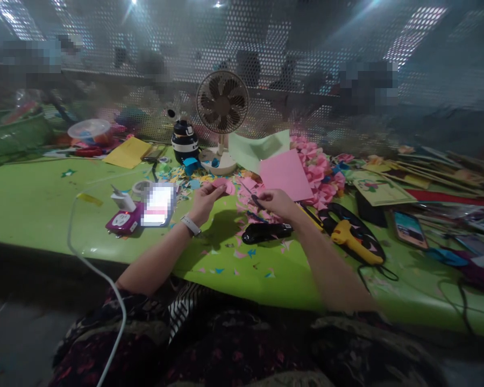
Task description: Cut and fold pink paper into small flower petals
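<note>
Between its thumb and fingers, my left hand [205, 202] pinches a pink paper piece [229, 187] with a rounded edge. To the right, my right hand [279, 204] is closed around a pair of scissors [255, 196], whose blades point up and left toward the paper, apart from it. Pink paper scraps lie on the green table [221, 258] under and between the hands. A black stapler-like object [267, 233] rests just below my right hand. Behind it are a pink paper sheet [286, 174] and a heap of pink paper flowers [312, 161].
A small fan [222, 102] and a black bottle [184, 142] stand at the back. Left of my hands are a lit phone [158, 205] and a purple power socket [122, 220] with a white cable. A yellow glue gun [357, 242] lies at the right, near another phone [408, 228].
</note>
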`<state>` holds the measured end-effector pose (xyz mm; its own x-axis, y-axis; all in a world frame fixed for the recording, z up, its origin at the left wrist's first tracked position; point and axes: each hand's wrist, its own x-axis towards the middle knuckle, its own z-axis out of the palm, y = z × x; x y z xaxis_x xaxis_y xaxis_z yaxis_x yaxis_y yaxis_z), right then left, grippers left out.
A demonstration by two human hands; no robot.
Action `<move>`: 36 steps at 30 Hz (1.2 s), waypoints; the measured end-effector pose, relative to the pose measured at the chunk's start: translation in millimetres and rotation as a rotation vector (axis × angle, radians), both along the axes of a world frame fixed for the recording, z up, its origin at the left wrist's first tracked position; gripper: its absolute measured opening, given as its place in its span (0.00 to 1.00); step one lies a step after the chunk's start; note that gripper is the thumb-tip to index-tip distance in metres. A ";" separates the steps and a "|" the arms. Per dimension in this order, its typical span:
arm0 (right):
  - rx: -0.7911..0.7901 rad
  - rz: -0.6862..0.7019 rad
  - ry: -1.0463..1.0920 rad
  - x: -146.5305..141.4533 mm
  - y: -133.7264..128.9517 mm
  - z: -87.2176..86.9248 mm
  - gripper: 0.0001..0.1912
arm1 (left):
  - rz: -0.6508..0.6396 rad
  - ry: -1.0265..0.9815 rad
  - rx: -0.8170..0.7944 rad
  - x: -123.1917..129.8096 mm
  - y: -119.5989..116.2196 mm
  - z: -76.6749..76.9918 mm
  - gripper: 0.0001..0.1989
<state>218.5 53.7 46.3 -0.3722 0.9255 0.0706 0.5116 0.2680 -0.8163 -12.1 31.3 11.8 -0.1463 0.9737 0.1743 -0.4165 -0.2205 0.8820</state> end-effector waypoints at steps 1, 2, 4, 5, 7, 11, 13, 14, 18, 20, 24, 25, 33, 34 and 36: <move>0.033 -0.001 -0.043 0.6 3.4 -1.9 0.21 | -0.006 -0.012 -0.009 0.6 -0.7 0.2 0.16; 0.066 -0.007 -0.097 0.7 6.1 -2.6 0.19 | -0.014 -0.021 -0.019 1.0 -1.3 0.5 0.16; 0.119 -0.020 -0.226 -0.6 9.2 -1.3 0.14 | -0.030 -0.033 -0.038 1.4 -2.3 0.9 0.17; 0.135 -0.024 -0.294 -1.7 9.8 0.1 0.13 | -0.038 -0.036 -0.047 1.4 -2.7 1.2 0.18; 0.133 -0.020 -0.411 -3.8 10.0 2.4 0.13 | -0.049 -0.037 -0.063 1.1 -3.3 1.9 0.17; 0.109 -0.034 -0.547 -4.7 10.9 0.5 0.14 | -0.060 -0.039 -0.125 0.1 -3.7 2.7 0.15; 0.126 -0.064 -0.630 -4.1 12.7 -2.7 0.13 | -0.066 -0.046 -0.159 0.0 -4.2 2.5 0.14; 0.138 -0.078 -0.674 -4.1 13.8 -4.3 0.13 | -0.069 -0.046 -0.171 0.1 -4.5 2.3 0.14; 0.177 -0.139 -0.786 -6.7 17.2 -8.0 0.15 | -0.078 -0.048 -0.192 2.2 -6.9 1.6 0.13; 0.164 -0.162 -0.821 -7.3 17.8 -8.3 0.13 | -0.094 -0.060 -0.195 4.3 -8.3 1.4 0.14; 0.062 -0.120 -0.771 -1.7 16.5 -4.7 0.12 | -0.106 -0.095 -0.184 8.7 -10.4 0.4 0.15; 0.053 -0.104 -0.721 -0.2 15.1 -2.7 0.11 | -0.101 -0.100 -0.181 9.6 -10.8 0.1 0.15; -0.122 0.026 0.262 -34.2 -15.2 8.4 0.13 | -0.074 -0.124 -0.167 21.8 -19.2 -0.2 0.13; -0.132 0.032 0.311 -40.3 -18.1 6.7 0.16 | -0.074 -0.135 -0.172 24.3 -20.9 -0.1 0.12; -0.152 0.019 0.386 -47.9 -21.5 3.0 0.19 | -0.080 -0.158 -0.187 28.4 -24.1 -0.1 0.11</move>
<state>170.6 32.2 49.3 -0.3620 0.9294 0.0711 0.1564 0.1358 -0.9783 16.4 7.3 11.7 -0.0784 0.9965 -0.0284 -0.5621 -0.0206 0.8268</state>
